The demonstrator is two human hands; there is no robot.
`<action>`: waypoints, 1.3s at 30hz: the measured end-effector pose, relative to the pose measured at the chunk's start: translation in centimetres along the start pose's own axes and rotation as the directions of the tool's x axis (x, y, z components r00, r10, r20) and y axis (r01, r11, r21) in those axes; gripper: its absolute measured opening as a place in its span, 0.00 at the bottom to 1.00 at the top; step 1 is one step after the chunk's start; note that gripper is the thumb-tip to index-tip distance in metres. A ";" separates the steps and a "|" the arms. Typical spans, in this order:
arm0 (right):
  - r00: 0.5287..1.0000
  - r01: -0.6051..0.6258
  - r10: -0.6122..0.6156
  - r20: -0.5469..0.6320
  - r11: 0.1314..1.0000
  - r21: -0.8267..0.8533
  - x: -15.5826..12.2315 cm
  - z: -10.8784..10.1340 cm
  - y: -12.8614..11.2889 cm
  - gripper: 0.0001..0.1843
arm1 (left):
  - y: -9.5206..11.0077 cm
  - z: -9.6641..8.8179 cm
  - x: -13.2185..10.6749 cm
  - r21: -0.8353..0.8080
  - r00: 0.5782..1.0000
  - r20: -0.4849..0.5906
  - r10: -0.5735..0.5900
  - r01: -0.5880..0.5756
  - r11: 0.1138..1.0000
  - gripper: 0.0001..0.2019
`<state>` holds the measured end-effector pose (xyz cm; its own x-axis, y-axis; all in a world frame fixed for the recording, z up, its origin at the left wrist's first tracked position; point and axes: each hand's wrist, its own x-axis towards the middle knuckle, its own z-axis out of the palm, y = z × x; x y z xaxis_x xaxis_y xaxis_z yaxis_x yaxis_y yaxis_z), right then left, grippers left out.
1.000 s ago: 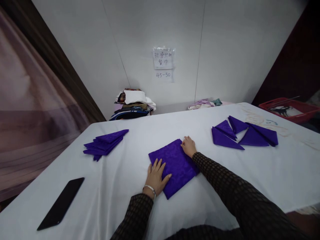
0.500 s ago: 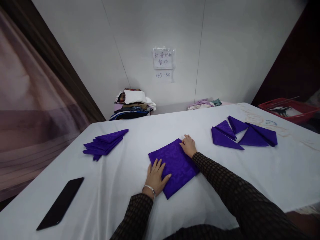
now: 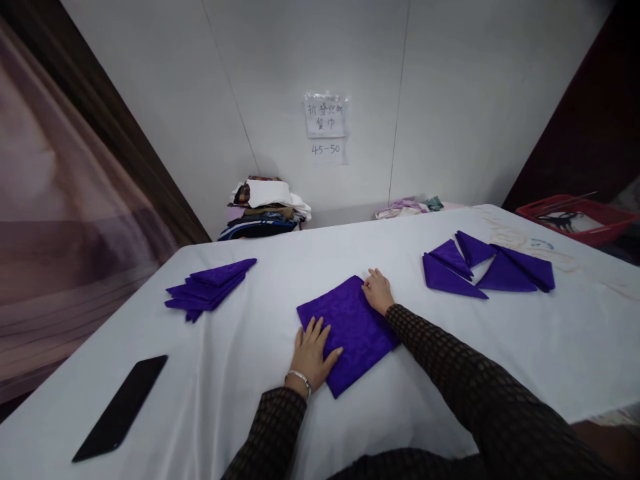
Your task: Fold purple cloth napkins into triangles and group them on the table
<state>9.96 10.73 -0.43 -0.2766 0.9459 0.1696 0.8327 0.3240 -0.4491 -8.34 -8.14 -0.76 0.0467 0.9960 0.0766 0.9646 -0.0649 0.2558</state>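
A purple patterned napkin (image 3: 347, 330), folded into a square, lies on the white tablecloth (image 3: 260, 280) in front of me. My left hand (image 3: 311, 355) rests flat on its near left corner with fingers spread. At the napkin's far right corner sits my right hand (image 3: 377, 291), fingers curled down onto the cloth edge. Neither hand lifts the napkin.
A stack of folded purple triangles (image 3: 210, 287) lies at the left. Several purple triangles (image 3: 487, 270) are spread at the right. A black phone (image 3: 120, 408) lies near the front left edge. Folded clothes (image 3: 265, 207) are piled by the wall; a red tray (image 3: 575, 220) stands far right.
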 end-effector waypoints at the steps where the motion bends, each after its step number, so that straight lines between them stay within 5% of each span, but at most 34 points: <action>1: 1.000 -0.011 0.011 -0.005 1.000 -0.007 0.0 -0.1 0.1 0.09 | 0.1 -0.1 0.0 -0.002 1.000 0.003 -0.003 0.003 1.000 0.31; 16: 0.998 -0.031 0.035 0.049 0.996 -0.080 0.3 -1.1 -0.2 0.12 | 0.3 -0.1 -0.1 0.058 0.997 -0.041 -0.069 0.071 0.996 0.31; 20: 0.984 0.157 -0.149 0.098 0.984 -0.085 -0.9 -1.7 -2.5 0.20 | 0.3 -0.1 0.0 0.066 0.996 -0.011 -0.084 0.084 0.994 0.33; 24: 0.823 0.514 -0.514 0.243 0.855 0.069 -3.4 -0.9 -6.2 0.29 | 0.2 0.2 0.0 0.075 0.997 -0.001 -0.082 0.082 0.994 0.33; 27: 0.717 0.591 -0.605 0.347 0.791 0.159 -4.3 0.2 -7.2 0.34 | 0.2 0.2 0.0 0.085 0.997 0.010 -0.082 0.081 0.993 0.33; 35: 0.833 0.449 -0.431 0.347 0.893 0.029 -0.9 0.4 -2.2 0.33 | 0.4 0.0 0.0 0.069 0.996 -0.003 -0.085 0.085 0.994 0.33; 39: 0.848 0.431 -0.398 0.351 0.902 -0.017 -0.8 -0.5 -2.1 0.34 | 0.4 0.1 -0.1 0.075 0.996 0.001 -0.090 0.090 0.993 0.33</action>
<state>8.72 9.27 0.78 -0.7342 0.6788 0.0147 0.6402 0.6994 -0.3178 -7.95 -8.23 -0.73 -0.0402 0.9978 0.0522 0.9816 0.0297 0.1888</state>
